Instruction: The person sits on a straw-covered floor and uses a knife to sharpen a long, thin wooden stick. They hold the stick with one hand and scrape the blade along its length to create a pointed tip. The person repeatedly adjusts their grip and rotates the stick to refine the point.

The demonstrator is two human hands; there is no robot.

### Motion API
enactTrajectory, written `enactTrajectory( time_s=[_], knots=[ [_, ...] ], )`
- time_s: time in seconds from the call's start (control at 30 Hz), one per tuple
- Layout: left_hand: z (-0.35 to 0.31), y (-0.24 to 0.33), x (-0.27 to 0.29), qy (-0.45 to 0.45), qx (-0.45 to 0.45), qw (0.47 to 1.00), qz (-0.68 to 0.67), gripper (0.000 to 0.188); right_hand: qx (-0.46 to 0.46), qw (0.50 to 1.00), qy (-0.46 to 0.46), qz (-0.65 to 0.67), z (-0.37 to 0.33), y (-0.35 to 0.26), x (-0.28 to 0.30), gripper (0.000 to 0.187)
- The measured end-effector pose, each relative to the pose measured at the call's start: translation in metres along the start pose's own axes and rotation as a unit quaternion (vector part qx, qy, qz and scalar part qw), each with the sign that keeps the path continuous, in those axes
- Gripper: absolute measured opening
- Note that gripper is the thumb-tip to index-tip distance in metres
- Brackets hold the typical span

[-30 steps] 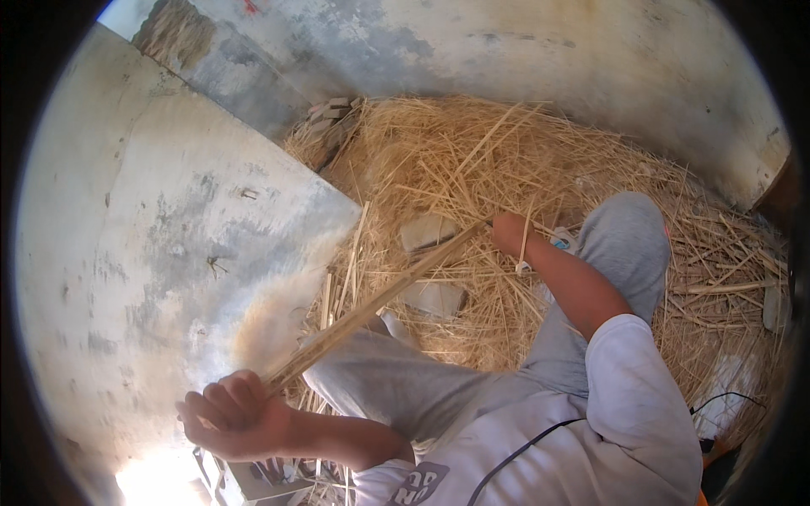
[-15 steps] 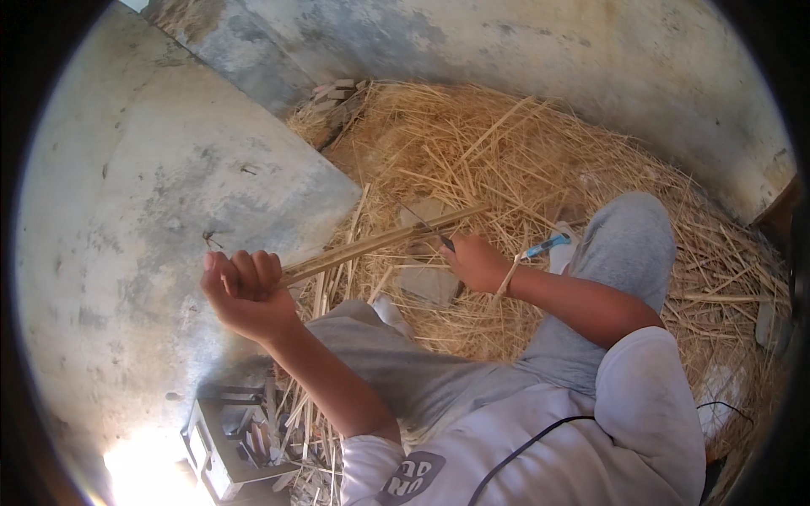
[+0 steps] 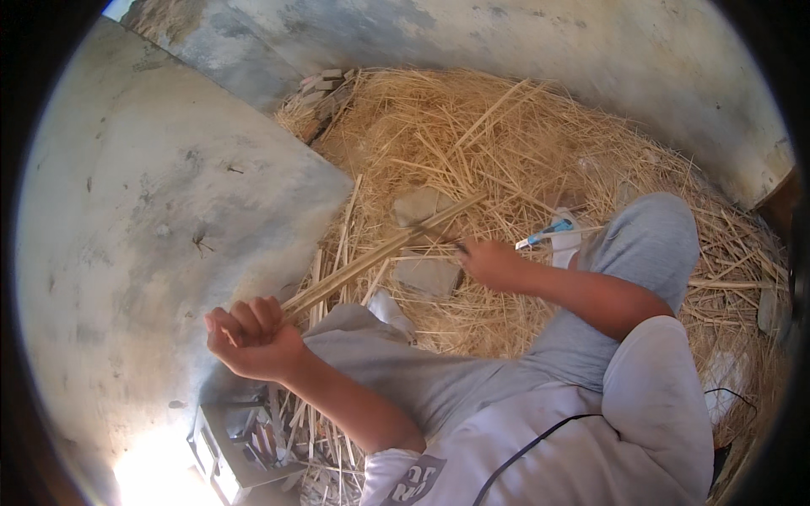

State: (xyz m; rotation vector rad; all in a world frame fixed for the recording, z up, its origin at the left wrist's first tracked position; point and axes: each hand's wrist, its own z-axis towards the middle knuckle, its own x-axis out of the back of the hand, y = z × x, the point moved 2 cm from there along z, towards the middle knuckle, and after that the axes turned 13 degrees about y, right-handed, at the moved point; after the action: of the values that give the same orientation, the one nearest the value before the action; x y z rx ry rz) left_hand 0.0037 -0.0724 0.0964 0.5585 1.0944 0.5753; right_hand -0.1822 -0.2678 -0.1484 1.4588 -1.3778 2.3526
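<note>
My left hand [image 3: 257,339] is closed around the near end of a long, pale split-cane strip [image 3: 363,265], palm side turned up. From there the strip slants away to the right, over the straw and past my knees. My right hand [image 3: 496,265] is closed on a dark-handled knife, and its thin blade [image 3: 432,226], smeared by motion, lies across or just above the strip's far part. Whether the blade touches the strip I cannot tell. Two flat stones, one nearer [image 3: 429,275] and one farther [image 3: 415,207], lie under and beside the strip.
Loose straw and split stalks [image 3: 506,143] cover the ground. A weathered wall [image 3: 194,185] stands close on my left, another [image 3: 607,59] behind the straw. A blue-and-white object [image 3: 548,232] is by my right foot. A grey frame-like box [image 3: 240,447] with pieces inside stands lower left.
My left hand has dropped slightly, bringing the strip's near end down. My right hand has moved a little to the right with the knife, and the blade has blurred.
</note>
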Motion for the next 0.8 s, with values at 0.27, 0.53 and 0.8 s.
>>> enactTrajectory(
  time_s=[0.27,0.53,0.8],
  knots=[
    [-0.026,-0.009,0.008,0.139,-0.022,0.989,0.049,0.049,-0.073,0.997,-0.013,0.020,0.006,0.043,-0.009,0.034],
    [-0.026,-0.005,0.006,0.084,-0.005,0.996,0.043,0.047,0.102,0.977,-0.048,-0.181,0.014,0.067,-0.041,0.021],
    [-0.040,0.001,0.002,-0.016,0.008,1.000,0.024,0.047,-0.003,0.997,0.069,-0.044,0.001,0.050,-0.039,0.022]
  ],
)
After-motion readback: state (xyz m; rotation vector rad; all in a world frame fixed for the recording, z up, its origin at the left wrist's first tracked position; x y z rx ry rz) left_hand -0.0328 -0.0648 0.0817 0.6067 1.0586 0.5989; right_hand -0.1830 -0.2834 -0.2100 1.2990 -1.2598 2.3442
